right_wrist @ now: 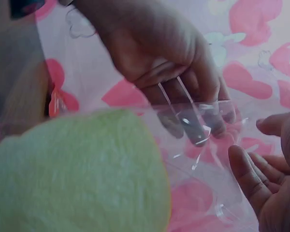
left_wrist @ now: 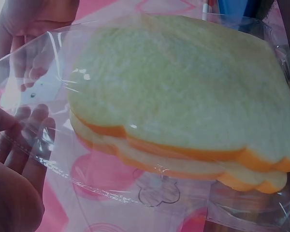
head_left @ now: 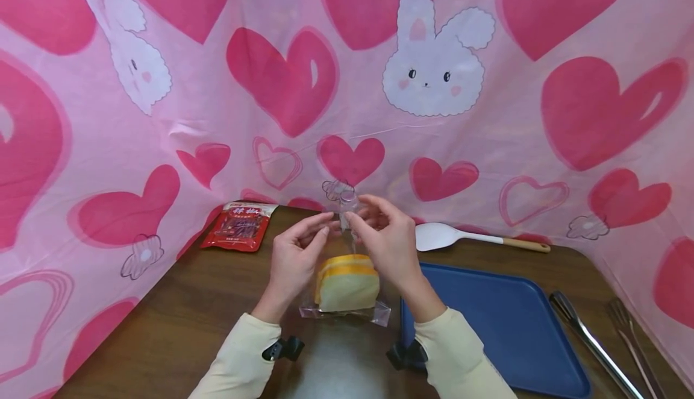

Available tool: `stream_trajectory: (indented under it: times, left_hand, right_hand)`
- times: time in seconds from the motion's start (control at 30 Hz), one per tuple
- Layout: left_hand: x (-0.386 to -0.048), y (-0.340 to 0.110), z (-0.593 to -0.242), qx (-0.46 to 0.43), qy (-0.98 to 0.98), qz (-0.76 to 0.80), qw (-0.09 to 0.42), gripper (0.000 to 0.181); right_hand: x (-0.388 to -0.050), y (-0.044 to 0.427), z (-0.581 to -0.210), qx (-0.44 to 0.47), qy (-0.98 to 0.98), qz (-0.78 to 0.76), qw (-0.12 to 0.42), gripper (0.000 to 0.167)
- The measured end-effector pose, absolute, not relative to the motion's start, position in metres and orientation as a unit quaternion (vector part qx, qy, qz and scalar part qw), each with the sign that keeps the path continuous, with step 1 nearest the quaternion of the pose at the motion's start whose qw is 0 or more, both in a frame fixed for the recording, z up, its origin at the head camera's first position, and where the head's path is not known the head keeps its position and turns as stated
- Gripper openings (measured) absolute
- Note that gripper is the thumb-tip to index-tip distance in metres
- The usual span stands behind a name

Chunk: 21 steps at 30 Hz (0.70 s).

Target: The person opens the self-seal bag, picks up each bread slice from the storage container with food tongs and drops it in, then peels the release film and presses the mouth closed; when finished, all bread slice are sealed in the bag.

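Note:
A clear plastic bag (left_wrist: 150, 188) holds thick bread slices (head_left: 349, 284) with orange crusts, standing upright between my hands. My left hand (head_left: 293, 263) grips the left side of the bag's upper end, thumb in front and fingers behind the film. My right hand (head_left: 390, 239) has its thumb and fingers at the opposite side of that end. In the left wrist view the left hand (left_wrist: 19, 164) is at lower left and the right hand (left_wrist: 36, 29) above it. The right wrist view shows the right hand's fingers (right_wrist: 253, 179) at the film's edge, across from the left hand (right_wrist: 174, 63).
A red food packet (head_left: 238, 227) lies at the back left of the brown table (head_left: 162, 320). To the right are a blue tray (head_left: 488, 326), a white spatula (head_left: 439, 236) with a wooden handle, and metal tongs (head_left: 591, 345) beside another metal utensil (head_left: 631, 339). Pink heart-patterned cloth (head_left: 358, 103) hangs behind.

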<state>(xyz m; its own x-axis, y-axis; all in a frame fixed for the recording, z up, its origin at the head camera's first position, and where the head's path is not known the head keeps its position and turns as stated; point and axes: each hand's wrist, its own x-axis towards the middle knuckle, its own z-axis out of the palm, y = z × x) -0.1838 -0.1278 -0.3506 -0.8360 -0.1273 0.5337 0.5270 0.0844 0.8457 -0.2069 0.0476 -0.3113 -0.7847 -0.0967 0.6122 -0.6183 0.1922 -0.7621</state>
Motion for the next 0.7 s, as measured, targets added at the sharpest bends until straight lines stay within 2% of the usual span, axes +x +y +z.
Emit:
stream_trajectory:
  times: [0.1, 0.27, 0.53, 0.7]
  left_hand:
    - [-0.1836, -0.1276, -0.3505, -0.14, -0.695, -0.661, 0.245, 0.028]
    - [-0.1837, -0.1274, -0.35, -0.153, -0.691, -0.66, 0.251, 0.029]
    - [-0.1843, -0.13, -0.3523, -0.159, -0.699, -0.647, 0.258, 0.04]
    - [-0.185, -0.1311, -0.3539, -0.172, -0.689, -0.653, 0.264, 0.053]
  right_hand:
    - [-0.2076, 0.0453, -0.3079, 0.204, -0.724, 0.635, 0.174, 0.035]
    - [-0.2102, 0.0438, -0.3078, 0.197, -0.707, 0.662, 0.149, 0.025]
    - [-0.2093, 0.0429, -0.3101, 0.211, -0.685, 0.678, 0.165, 0.011]
    - [-0.2085, 0.044, -0.3111, 0.211, -0.682, 0.676, 0.182, 0.011]
